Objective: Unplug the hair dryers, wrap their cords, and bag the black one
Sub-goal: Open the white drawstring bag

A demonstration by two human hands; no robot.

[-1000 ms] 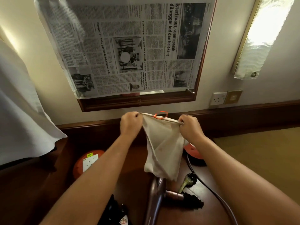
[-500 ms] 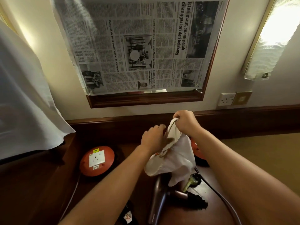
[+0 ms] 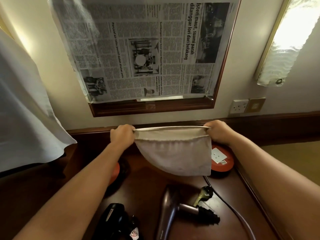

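A beige cloth drawstring bag (image 3: 174,153) hangs over the dark wooden desk, its mouth stretched wide. My left hand (image 3: 122,135) grips the left end of the rim and my right hand (image 3: 219,132) grips the right end. Below them, near the desk's front edge, lies the black hair dryer (image 3: 117,220) with a tag on its cord. To its right lies a bronze-brown hair dryer (image 3: 171,210), handle pointing right, with a dark cord (image 3: 237,215) trailing toward the front right.
A red round extension reel (image 3: 222,160) with a white socket sits behind the bag at the right; another red reel (image 3: 116,170) is partly hidden by my left forearm. A wall socket (image 3: 239,106) is above the desk. Newspaper covers the mirror (image 3: 147,52). White cloth (image 3: 22,108) hangs left.
The bag was bunched between my hands half a second ago; now my hands have pulled apart and its mouth is stretched wide. The view has tilted down, showing the black dryer.
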